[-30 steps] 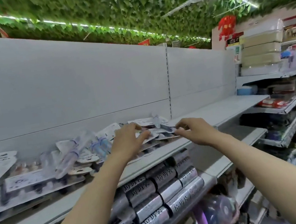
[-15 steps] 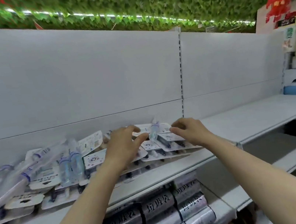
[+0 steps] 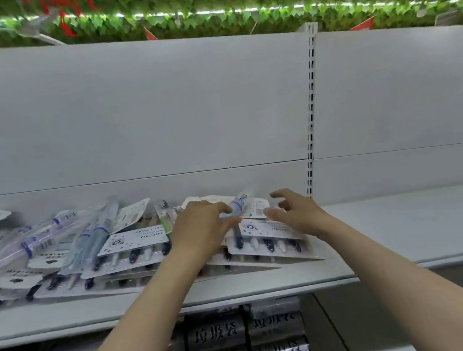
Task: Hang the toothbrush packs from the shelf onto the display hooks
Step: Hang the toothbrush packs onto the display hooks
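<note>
Toothbrush packs (image 3: 133, 251) lie heaped on the grey shelf (image 3: 414, 225); no display hooks are in view. Left hand (image 3: 201, 225) pinches a tube-shaped pack (image 3: 239, 203) at the top of the heap, thumb and fingers closing on it. Right hand (image 3: 296, 210) hovers beside it, fingers spread, holding nothing. Step in hand: picking a pack. Next move likely calls for lifting it clear and finding a hook.

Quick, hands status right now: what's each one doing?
Left hand: grip curled on a toothbrush pack atop the pile.
Right hand: open, fingers spread over the packs, holding nothing.
</note>
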